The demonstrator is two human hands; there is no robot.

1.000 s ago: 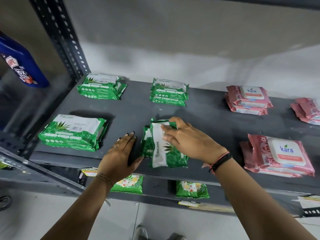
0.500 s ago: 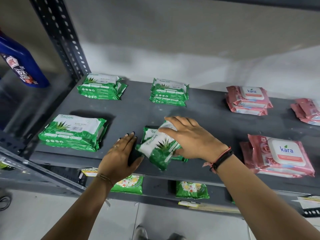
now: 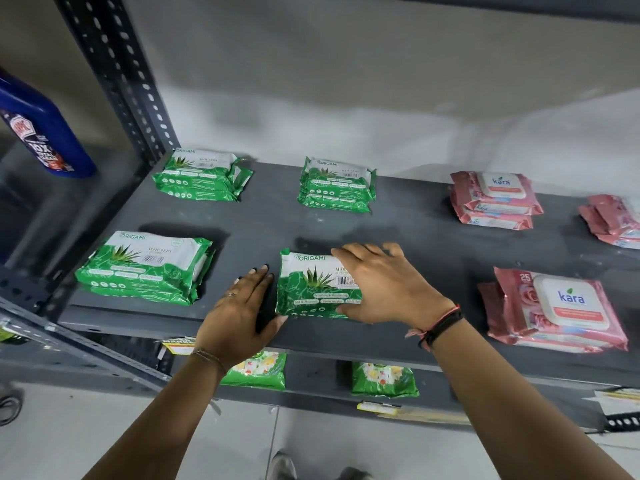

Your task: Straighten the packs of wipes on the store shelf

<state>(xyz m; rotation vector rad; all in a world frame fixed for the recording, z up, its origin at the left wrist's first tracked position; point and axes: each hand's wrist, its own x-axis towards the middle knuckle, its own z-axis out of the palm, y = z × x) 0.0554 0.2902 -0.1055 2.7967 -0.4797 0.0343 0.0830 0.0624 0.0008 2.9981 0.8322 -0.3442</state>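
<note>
While the right hand lies flat and spread over the right half of a green Origami pack, its fingers reach across the top edge and its thumb sits along the pack's near edge, pressing down rather than closing around it. That pack lies face up near the front lip of the grey shelf, at about 6 o'clock on the shelf surface, its logo reading square to the shelf edge. At least one more green pack seems to lie beneath it, though the stack's depth is hard to judge. The left hand rests open on the shelf just at 9 o'clock of the pack, fingers together and extended, the thumb tip touching the pack's near left corner.

At 9 o'clock, a front left green stack sits well apart from the hands. Two more green stacks lie along the back, one at 11 o'clock and one at 12 o'clock. Pink Kara packs are stacked at 3 o'clock, with another pink pile at 1 o'clock and a third pink pile at the frame's right edge. A blue bottle stands beyond the perforated upright at far left. Floral green packs lie on the lower shelf.
</note>
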